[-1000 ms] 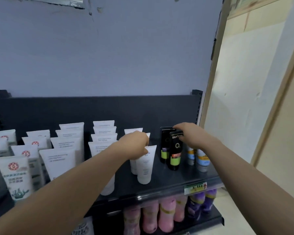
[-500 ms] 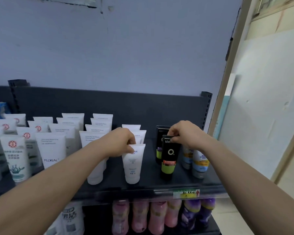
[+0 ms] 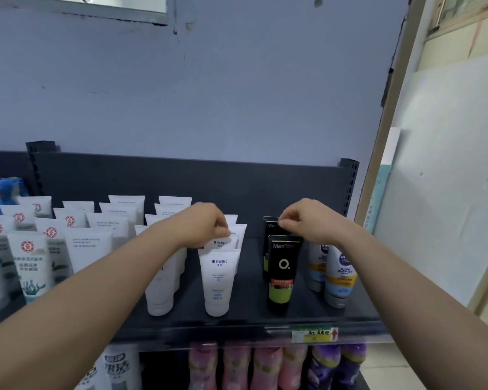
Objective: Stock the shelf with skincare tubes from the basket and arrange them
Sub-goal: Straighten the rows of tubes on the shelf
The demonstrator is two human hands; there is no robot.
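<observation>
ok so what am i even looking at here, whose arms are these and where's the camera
There is no machine here. The arms belong to a person, and the one picture comes from a camera worn on their head, looking forward and down, so you see what they see.

They stand at a dark shop shelf lined with rows of upright skincare tubes. The left hand pinches the top of a white tube in the second place of its row, behind the front white tube. The right hand pinches the top edge of the rear black tube, just behind the front black and green tube. Blue and yellow tubes stand further right. Pink and purple bottles fill the shelf below. No basket is in view.
</observation>
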